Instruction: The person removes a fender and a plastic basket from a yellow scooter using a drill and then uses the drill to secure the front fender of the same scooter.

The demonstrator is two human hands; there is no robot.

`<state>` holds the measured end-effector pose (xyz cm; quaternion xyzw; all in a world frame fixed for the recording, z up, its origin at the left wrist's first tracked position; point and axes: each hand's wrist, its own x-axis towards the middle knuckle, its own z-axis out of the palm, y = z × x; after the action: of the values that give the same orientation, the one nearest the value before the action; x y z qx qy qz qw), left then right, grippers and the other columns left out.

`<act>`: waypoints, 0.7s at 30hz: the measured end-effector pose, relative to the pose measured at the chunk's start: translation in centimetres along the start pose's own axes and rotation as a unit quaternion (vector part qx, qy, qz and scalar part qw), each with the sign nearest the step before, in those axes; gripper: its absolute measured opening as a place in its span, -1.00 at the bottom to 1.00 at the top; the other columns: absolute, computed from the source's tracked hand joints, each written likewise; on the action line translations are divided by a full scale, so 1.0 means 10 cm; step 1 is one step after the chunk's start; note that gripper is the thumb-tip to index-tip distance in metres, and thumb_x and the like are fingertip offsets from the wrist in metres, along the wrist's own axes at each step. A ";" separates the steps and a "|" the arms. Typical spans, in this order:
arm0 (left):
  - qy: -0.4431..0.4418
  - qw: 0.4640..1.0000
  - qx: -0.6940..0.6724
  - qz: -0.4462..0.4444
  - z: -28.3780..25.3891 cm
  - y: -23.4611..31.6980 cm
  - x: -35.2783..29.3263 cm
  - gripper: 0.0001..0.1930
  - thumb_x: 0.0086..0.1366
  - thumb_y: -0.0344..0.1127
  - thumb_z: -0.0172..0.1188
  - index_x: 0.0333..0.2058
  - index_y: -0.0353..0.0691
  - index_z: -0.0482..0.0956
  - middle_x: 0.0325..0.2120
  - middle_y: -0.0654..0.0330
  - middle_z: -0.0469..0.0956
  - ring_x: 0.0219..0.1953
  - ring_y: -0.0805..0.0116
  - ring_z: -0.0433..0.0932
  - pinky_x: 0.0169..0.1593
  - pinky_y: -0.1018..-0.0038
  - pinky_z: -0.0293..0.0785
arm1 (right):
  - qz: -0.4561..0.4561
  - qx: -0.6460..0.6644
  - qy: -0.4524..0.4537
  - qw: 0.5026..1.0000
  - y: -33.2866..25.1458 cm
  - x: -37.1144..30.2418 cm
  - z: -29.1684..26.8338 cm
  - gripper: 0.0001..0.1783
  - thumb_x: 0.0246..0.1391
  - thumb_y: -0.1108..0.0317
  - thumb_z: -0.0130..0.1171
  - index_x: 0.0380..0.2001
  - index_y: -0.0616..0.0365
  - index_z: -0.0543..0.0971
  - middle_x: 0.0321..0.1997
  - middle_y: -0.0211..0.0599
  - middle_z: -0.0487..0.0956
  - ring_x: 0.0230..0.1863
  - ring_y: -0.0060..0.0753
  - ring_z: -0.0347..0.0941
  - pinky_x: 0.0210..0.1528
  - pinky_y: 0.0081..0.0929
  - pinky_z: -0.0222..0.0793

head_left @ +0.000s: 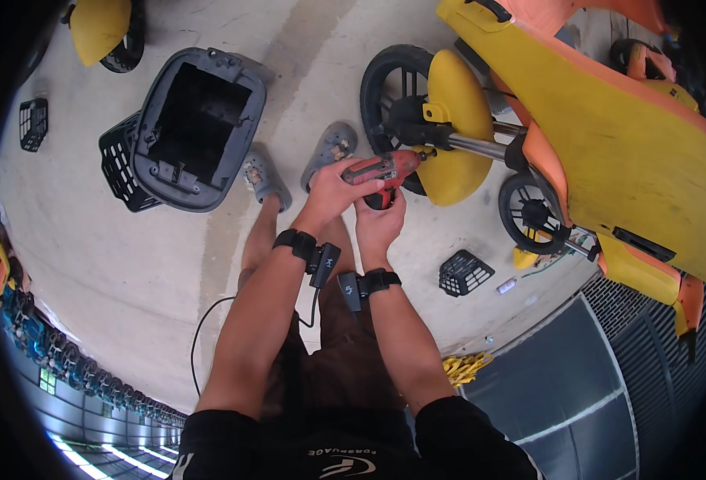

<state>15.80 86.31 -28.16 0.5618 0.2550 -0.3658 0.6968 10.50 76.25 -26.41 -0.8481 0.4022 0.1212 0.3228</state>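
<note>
Both arms reached forward: left hand [333, 192] clasped atop a red power drill [383, 172], right hand [378, 220] gripping its handle below, tip toward a yellow fender [457, 120].

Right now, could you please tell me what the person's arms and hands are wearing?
Both forearms are bare below short black sleeves. Each wrist carries a black strap with a small black box: left wrist, right wrist. No gloves on the left hand or right hand.

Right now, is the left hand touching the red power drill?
Touching. The head view shows the left hand wrapped over the top of the red power drill, while the right hand grips its handle from below.
</note>
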 end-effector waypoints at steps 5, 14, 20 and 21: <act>-0.019 0.999 0.030 -0.004 0.01 0.03 0.02 -0.43 0.00 -0.27 0.47 -0.02 -0.40 0.52 -0.19 0.16 0.61 -0.17 0.50 0.53 0.01 0.54 0.44 | 0.026 -0.002 -0.032 0.999 0.12 0.07 0.01 -0.24 -0.32 0.12 0.47 -0.01 0.23 0.45 -0.06 -0.07 0.51 -0.02 -0.02 0.46 0.01 -0.26 0.39; 0.020 0.999 0.037 0.035 0.09 -0.04 -0.03 -0.48 0.01 -0.23 0.45 -0.07 -0.34 0.56 -0.28 0.18 0.62 -0.27 0.50 0.54 -0.10 0.55 0.46 | 0.007 -0.011 -0.030 0.999 0.11 0.06 -0.06 -0.27 -0.29 0.10 0.45 -0.03 0.23 0.47 -0.11 -0.13 0.52 -0.06 -0.05 0.48 -0.02 -0.27 0.41; 0.028 0.999 0.009 0.029 0.14 0.01 -0.13 -0.49 0.02 -0.26 0.44 -0.04 -0.33 0.55 -0.28 0.19 0.62 -0.26 0.54 0.52 -0.11 0.57 0.46 | -0.016 0.004 -0.029 0.999 0.10 0.05 -0.13 -0.27 -0.31 0.13 0.46 -0.02 0.20 0.47 -0.12 -0.17 0.52 -0.07 -0.07 0.48 -0.04 -0.29 0.41; 0.024 0.999 0.006 0.028 0.13 0.00 -0.13 -0.48 0.03 -0.25 0.44 -0.04 -0.33 0.54 -0.28 0.18 0.62 -0.25 0.54 0.53 -0.10 0.57 0.46 | -0.014 -0.002 -0.031 0.999 0.09 0.04 -0.13 -0.27 -0.32 0.13 0.46 -0.02 0.20 0.47 -0.11 -0.17 0.52 -0.07 -0.08 0.48 -0.03 -0.29 0.41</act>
<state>14.91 85.30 -26.89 0.5818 0.2536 -0.3342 0.6967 9.98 74.69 -26.01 -0.8505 0.3795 0.1435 0.3348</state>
